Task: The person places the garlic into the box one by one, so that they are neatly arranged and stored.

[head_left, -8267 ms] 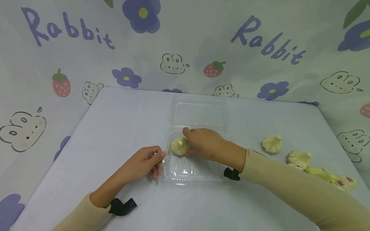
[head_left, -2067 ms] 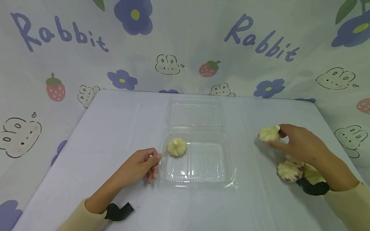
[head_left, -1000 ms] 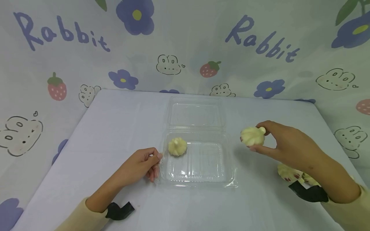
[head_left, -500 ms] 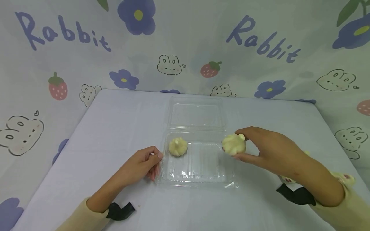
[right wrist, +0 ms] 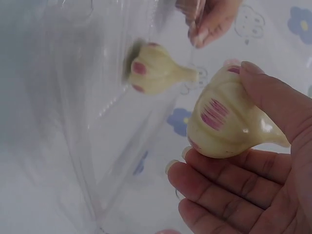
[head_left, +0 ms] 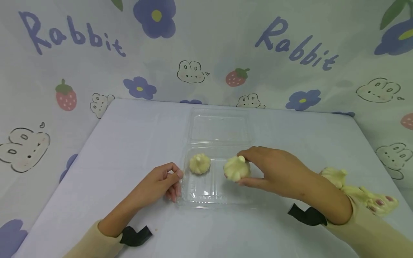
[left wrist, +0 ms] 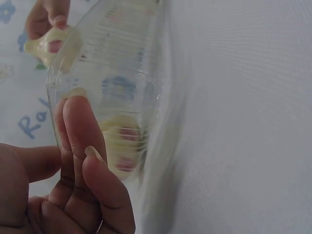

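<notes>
My right hand (head_left: 274,172) holds a garlic bulb (head_left: 237,168) between thumb and fingers, over the right half of the clear plastic container (head_left: 200,200). Purple patches mark this pale bulb's side in the right wrist view. A second garlic bulb (head_left: 199,164) sits inside the container at the back left, stem up; through the clear wall the left wrist view shows this bulb (left wrist: 124,146) too. At the container's left rim, my left hand (head_left: 161,181) pinches the edge between thumb and index finger. The other fingers of that hand (left wrist: 87,165) lie along the outside wall.
The container's lid (head_left: 221,125) lies folded back behind the base. Several more garlic bulbs (head_left: 333,175) lie in a group at the table's right, partly behind my right forearm. A printed curtain (head_left: 213,46) hangs behind the white table (head_left: 138,132).
My right hand picked up a garlic bulb from the right side and carried it left over the container. Earlier it was at the first bulb inside. My left hand stayed at the rim.
</notes>
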Action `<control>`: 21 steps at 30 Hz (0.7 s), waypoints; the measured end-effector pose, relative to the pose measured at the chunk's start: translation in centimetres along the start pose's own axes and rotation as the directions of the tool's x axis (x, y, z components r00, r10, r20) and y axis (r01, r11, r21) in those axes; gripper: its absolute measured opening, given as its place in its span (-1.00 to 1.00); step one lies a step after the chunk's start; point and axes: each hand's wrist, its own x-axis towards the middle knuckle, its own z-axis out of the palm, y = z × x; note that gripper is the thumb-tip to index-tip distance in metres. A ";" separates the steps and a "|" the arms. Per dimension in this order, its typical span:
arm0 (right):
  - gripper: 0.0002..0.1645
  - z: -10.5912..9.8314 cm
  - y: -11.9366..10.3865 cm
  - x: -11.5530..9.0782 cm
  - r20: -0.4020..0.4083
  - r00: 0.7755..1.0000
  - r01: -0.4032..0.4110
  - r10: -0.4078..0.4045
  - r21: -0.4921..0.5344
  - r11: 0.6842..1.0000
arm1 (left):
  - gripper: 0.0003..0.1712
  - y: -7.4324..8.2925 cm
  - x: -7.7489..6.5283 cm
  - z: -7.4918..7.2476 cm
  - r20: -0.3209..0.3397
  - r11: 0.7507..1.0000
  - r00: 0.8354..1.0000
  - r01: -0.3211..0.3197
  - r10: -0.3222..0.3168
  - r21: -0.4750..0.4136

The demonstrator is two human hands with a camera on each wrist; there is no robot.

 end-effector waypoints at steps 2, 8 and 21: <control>-0.37 0.4 -0.3 0.4 0.020 1.000 0.007 -0.008 0.002 1.000 | -0.65 0.0 0.0 0.0 0.005 1.000 1.000 -0.003 0.003 -0.005; -0.37 1.5 -1.1 1.5 0.068 0.997 0.036 -0.035 -0.004 0.999 | -0.65 0.1 0.0 -0.1 0.010 1.000 1.000 -0.012 0.012 -0.012; -0.36 4.5 -2.4 3.7 0.144 0.984 0.096 -0.102 0.043 0.994 | -0.65 -0.2 0.0 0.0 0.003 1.000 1.000 -0.016 0.016 -0.014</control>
